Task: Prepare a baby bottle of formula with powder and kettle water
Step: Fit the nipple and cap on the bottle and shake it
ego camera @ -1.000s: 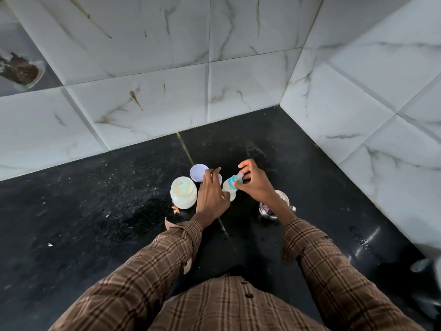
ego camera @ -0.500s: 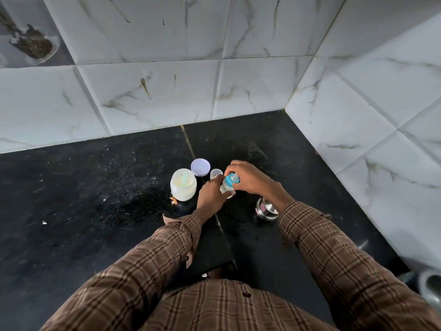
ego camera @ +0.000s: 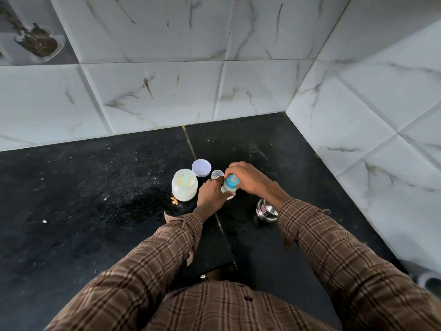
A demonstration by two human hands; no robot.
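A small baby bottle (ego camera: pixel 229 185) with a blue collar and teat stands on the black counter. My left hand (ego camera: pixel 211 195) wraps its body from the left. My right hand (ego camera: pixel 248 179) grips the blue top from the right. To the left stands an open jar of pale formula powder (ego camera: pixel 184 185) with a light green scoop inside. Its lilac lid (ego camera: pixel 201 167) lies behind it. The bottle's small clear cap (ego camera: pixel 217 174) sits between the lid and my hands. A small steel pot (ego camera: pixel 265 211) stands under my right forearm, partly hidden.
The black counter (ego camera: pixel 95 199) runs into a corner of white marbled wall tiles (ego camera: pixel 262 87) at the back and right. White specks and an orange scrap (ego camera: pixel 174 200) lie near the jar. A grey rounded object (ego camera: pixel 429 283) shows at the lower right edge.
The view has tilted up and pulled back. My right hand has closed down over the bottle's blue top, and both hands stay on the bottle.
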